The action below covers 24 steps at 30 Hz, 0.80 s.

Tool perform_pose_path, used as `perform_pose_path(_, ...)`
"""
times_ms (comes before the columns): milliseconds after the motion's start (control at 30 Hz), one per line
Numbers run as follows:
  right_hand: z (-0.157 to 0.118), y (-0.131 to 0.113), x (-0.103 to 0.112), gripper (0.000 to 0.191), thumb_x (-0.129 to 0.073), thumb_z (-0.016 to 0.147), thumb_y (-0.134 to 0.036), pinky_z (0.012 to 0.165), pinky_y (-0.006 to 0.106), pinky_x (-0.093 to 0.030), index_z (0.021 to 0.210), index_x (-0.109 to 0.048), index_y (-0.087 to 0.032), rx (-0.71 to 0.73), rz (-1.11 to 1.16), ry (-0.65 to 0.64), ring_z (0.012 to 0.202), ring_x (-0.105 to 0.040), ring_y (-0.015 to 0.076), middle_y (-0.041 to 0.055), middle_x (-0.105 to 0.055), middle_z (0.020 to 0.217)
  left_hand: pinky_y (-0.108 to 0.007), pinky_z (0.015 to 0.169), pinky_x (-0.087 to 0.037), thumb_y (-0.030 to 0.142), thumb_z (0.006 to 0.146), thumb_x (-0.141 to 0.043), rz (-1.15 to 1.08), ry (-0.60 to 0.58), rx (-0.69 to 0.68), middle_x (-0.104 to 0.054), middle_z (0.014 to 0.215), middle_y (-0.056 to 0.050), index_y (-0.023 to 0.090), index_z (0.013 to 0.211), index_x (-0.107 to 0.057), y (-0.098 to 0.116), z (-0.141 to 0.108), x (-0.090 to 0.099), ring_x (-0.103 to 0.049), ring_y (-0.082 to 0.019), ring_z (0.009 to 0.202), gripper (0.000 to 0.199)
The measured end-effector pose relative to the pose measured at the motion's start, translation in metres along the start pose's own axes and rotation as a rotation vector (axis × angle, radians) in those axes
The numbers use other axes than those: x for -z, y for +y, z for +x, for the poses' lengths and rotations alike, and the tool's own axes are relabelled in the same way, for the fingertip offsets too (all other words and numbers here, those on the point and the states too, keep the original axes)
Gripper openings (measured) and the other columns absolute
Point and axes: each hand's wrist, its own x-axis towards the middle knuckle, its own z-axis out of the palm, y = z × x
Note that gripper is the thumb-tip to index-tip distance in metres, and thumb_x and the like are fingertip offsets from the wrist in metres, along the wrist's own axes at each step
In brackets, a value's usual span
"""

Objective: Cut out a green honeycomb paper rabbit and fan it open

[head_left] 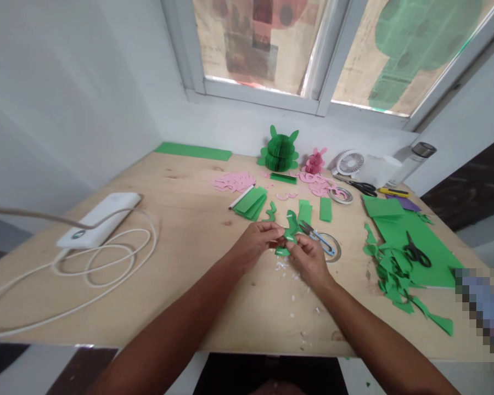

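Between my two hands is a curved green paper cutout with small white strips on it, held just above the table. My left hand pinches its left side with thumb and fingers. From the right, my right hand grips its lower part. Just beyond the fingers lies another wavy green cutout. Blue-handled thread snips rest beside my right hand, by a tape ring. Small white paper bits are scattered below the hands.
Folded green paper, pink cutouts and a tape roll lie farther back. A green honeycomb paper figure stands by the wall. Black scissors rest on green sheets at right, near scraps. A white power bank with a looped cable is left.
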Motion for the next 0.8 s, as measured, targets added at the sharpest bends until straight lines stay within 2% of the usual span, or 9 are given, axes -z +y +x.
perform_pose_path(267, -0.0006, 0.0003, 0.0003, 0.031, -0.066, 0.073, -0.044, 0.045, 0.023, -0.024, 0.059, -0.054, -0.018, -0.032, 0.064, 0.006, 0.045, -0.034, 0.0084, -0.0051, -0.044, 0.050, -0.029, 0.067, -0.045, 0.042, 0.065, -0.072, 0.001, -0.009, 0.017, -0.065, 0.067, -0.006, 0.012, 0.070, -0.068, 0.0031, 0.0007, 0.0041, -0.059, -0.016, 0.065, 0.030)
perform_pose_path(367, -0.0002, 0.0014, 0.0009, 0.031, -0.066, 0.073, -0.044, 0.046, 0.023, -0.025, 0.059, -0.054, -0.018, -0.023, 0.059, 0.001, 0.046, -0.037, 0.0088, -0.0046, -0.046, 0.050, -0.029, 0.067, -0.045, 0.040, 0.064, -0.074, 0.026, -0.010, 0.010, -0.064, 0.066, -0.005, 0.012, 0.069, -0.068, 0.0032, 0.0013, 0.0045, -0.059, -0.015, 0.065, 0.028)
perform_pose_path(500, 0.0001, 0.0021, 0.0012, 0.031, -0.065, 0.074, -0.045, 0.045, 0.023, -0.025, 0.060, -0.055, -0.019, -0.033, 0.042, -0.024, 0.046, -0.037, 0.0090, -0.0044, -0.047, 0.050, -0.031, 0.069, -0.046, 0.034, 0.059, -0.078, 0.052, 0.051, -0.012, -0.061, 0.058, -0.001, 0.013, 0.065, -0.067, 0.0012, 0.0022, 0.0033, -0.056, -0.013, 0.060, 0.025)
perform_pose_path(800, 0.0000, -0.0042, -0.0010, 0.033, -0.064, 0.074, -0.048, 0.048, 0.023, -0.029, 0.061, -0.056, -0.018, 0.000, -0.044, -0.062, 0.048, -0.039, 0.0095, -0.0040, -0.048, 0.052, -0.027, 0.064, -0.045, 0.029, 0.056, -0.081, -0.049, 0.084, -0.022, -0.056, 0.054, 0.003, 0.012, 0.059, -0.063, -0.0007, 0.0015, 0.0018, -0.052, -0.008, 0.055, 0.025)
